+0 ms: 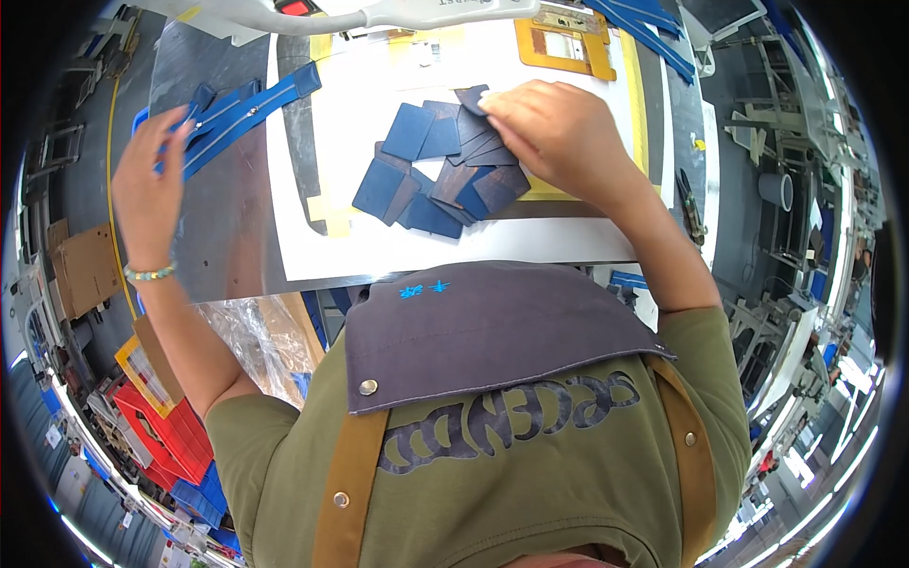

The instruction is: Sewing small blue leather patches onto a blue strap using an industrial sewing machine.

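At the table's left, my left hand (150,194) is over the near-left ends of several blue zipper strips (251,109). Its fingers are curved but apart, a little blurred, and whether they touch a strip cannot be made out. Over the far right of a loose pile of flat dark-blue rectangular pieces (409,131), my right hand (559,133) pinches a small dark piece (471,98) between thumb and fingers. This piece is tilted up at the pile's far edge. The other pieces overlap in a rough ring, some with a brownish sheen.
A white board (369,256) lies under the pile. An orange-yellow frame-like template (568,49) sits at the far right, and more blue strips (644,28) lie beyond it. A white lamp-like arm (407,13) crosses the far edge. Red crates (156,426) stand lower left.
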Tool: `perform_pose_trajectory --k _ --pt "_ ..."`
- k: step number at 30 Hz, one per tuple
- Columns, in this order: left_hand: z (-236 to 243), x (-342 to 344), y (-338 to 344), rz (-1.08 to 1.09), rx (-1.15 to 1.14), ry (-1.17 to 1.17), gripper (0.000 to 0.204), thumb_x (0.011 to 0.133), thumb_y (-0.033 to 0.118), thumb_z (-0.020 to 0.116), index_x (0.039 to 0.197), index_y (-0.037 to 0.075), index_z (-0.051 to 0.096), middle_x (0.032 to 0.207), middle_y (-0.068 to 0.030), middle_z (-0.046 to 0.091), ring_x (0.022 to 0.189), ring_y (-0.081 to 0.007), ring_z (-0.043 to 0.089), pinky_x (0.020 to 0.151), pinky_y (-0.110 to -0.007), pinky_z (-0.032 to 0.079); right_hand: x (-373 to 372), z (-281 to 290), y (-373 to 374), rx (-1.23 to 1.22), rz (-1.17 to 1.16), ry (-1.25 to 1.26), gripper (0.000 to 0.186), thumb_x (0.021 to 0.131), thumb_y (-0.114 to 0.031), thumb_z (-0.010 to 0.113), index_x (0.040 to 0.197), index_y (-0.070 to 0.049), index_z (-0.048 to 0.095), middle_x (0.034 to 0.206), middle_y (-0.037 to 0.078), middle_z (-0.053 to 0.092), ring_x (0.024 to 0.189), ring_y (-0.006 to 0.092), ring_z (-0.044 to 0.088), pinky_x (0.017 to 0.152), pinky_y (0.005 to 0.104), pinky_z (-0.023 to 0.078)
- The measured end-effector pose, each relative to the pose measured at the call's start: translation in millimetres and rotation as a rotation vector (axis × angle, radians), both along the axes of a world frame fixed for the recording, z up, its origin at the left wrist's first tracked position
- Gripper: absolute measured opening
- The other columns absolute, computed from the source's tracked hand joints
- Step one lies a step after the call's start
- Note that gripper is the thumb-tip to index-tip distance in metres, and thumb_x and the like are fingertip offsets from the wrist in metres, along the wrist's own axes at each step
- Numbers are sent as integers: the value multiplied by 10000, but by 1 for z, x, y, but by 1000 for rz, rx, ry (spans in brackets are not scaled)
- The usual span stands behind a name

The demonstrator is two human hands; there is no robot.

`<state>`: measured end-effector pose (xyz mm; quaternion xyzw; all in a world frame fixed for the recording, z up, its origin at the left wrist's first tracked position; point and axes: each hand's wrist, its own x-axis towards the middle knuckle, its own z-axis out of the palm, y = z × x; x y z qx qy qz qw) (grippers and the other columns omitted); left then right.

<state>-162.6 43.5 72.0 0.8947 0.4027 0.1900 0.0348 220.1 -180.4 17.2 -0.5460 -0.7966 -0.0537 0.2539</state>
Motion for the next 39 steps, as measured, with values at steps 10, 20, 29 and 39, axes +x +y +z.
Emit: perform_pose_trajectory --k 10,20,29,39 --pt "-39 134 -116 -471 -865 -565 324 892 120 811 1198 31 751 889 -68 740 707 -75 653 650 -249 495 -24 33 -1 -515 -56 956 190 999 -141 694 1065 30 744 899 57 762 804 89 723 728 246 549" --pt "-56 117 -42 -670 256 -416 329 790 -68 760 1103 33 771 981 -103 744 813 -240 710 658 -300 559 15 -14 36 -5 -77 -79 171 914 -263 725 906 -93 725 862 55 673 822 247 662 688 349 549" --pt "-69 150 -17 -803 555 24 355 776 57 743 1129 60 780 1115 -77 759 981 -236 732 832 -344 606 15 -16 62 -69 -12 315 219 979 -211 656 1127 -78 745 1098 111 724 1063 282 646 878 398 542" --pt "-81 160 -13 -782 364 -102 262 801 39 730 1056 65 787 1050 -66 764 965 -205 728 826 -319 594 15 -28 61 6 21 53 271 963 -241 673 1176 -90 747 1354 101 644 1233 310 577 1034 463 472"
